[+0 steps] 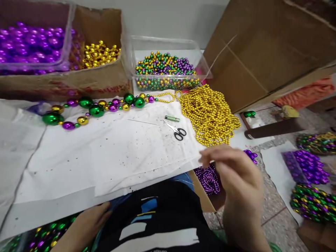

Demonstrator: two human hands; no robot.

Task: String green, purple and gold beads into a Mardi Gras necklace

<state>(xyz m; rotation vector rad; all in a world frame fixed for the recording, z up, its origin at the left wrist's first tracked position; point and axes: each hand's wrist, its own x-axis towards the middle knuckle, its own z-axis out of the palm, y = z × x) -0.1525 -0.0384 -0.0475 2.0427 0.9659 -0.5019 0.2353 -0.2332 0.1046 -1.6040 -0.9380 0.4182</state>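
My right hand (238,175) is raised beyond the table's right edge, above an open box of purple bead strands (208,180). Its fingers are loosely bent, apart from the thumb, with nothing visible in them. Low by my lap, my left hand (91,218) lies with fingers loosely stretched and partly in shadow; I see nothing in it. On the white cloth (105,154) are black-handled scissors (176,131), a small green lighter-like cylinder (172,118) and a thin needle (143,121). Behind them stretches a necklace of green, gold and purple beads (96,110), joined to a thin gold strand.
Gold bead strands (210,115) are heaped at the table's right. At the back stand a clear tub of mixed beads (168,71), a cardboard box with gold beads (102,56) and a tub of purple balls (34,43). A large carton (257,52) rises behind right. Bagged beads (309,168) lie at right.
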